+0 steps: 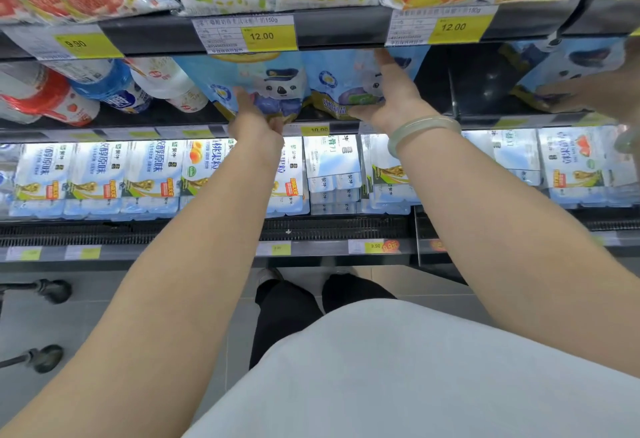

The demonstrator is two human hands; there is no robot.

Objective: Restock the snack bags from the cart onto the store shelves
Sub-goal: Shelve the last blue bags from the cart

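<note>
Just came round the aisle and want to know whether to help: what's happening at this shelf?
A person is restocking the middle shelf. Their left hand presses on a blue koala bag, and their right hand, with a pale bangle on the wrist, lies open against the neighbouring koala bag. Both bags stand on the shelf, under the 12.00 price tags. Another hand reaches in at the far right.

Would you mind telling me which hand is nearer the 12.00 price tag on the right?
Right hand: its fingertips reach just below that tag. Left hand is lower, further left.
</note>
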